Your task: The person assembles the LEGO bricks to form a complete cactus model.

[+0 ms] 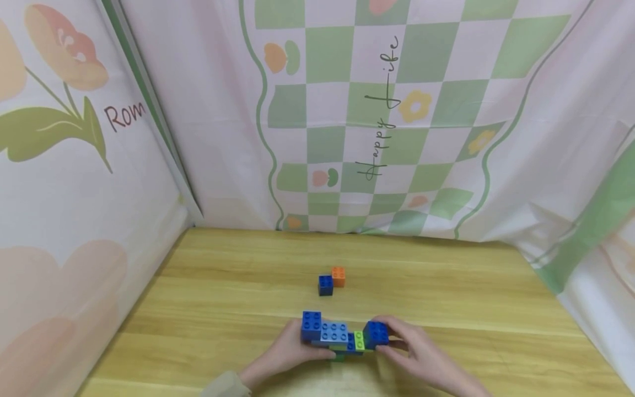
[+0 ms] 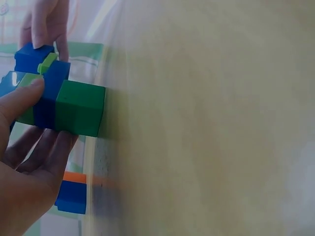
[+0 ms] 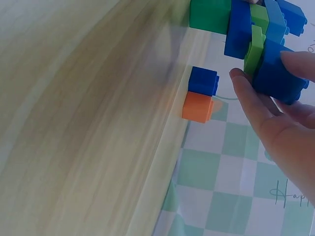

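Note:
Near the front of the table, my left hand grips a model of toy building bricks, its thumb along the near side. The model has a dark blue brick at its left end, a light blue brick beside it, and a thin lime brick towards the right. A green brick forms the bottom, under a dark blue layer. My right hand pinches a square blue brick at the lime brick; whether it is pressed fully on, I cannot tell.
On the wooden table, beyond the hands, a dark blue brick and an orange brick stand side by side. A checked curtain hangs at the back edge, and a printed cloth bounds the left side.

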`<state>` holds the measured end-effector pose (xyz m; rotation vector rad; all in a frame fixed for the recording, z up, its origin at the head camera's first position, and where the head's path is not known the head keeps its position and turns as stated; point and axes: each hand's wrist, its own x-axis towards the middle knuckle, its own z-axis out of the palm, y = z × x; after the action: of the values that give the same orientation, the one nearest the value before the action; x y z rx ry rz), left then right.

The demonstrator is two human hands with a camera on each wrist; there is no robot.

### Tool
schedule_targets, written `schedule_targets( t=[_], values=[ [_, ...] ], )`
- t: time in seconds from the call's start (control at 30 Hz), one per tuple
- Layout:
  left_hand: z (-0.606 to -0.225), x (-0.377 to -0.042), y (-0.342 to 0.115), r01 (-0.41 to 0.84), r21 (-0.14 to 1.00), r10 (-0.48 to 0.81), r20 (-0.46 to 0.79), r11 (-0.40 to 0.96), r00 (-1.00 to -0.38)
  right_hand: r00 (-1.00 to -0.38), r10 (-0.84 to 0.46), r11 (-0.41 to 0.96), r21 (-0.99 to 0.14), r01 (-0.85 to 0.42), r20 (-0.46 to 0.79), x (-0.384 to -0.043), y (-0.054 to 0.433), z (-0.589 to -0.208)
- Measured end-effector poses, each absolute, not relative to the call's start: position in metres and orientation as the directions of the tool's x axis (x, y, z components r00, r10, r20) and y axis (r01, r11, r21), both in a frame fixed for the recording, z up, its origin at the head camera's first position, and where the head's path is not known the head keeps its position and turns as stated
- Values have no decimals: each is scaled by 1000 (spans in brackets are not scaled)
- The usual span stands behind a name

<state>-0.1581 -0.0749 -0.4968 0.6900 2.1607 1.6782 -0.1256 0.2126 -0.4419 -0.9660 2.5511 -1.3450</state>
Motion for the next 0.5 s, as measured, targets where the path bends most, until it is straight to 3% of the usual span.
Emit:
schedule_targets(
  t=[0.5],
  values=[
    [-496,-159,-73,158,970,536,35,184,-844,-756,-597,347,-764,-545,268,-124,207,-449]
  ],
)
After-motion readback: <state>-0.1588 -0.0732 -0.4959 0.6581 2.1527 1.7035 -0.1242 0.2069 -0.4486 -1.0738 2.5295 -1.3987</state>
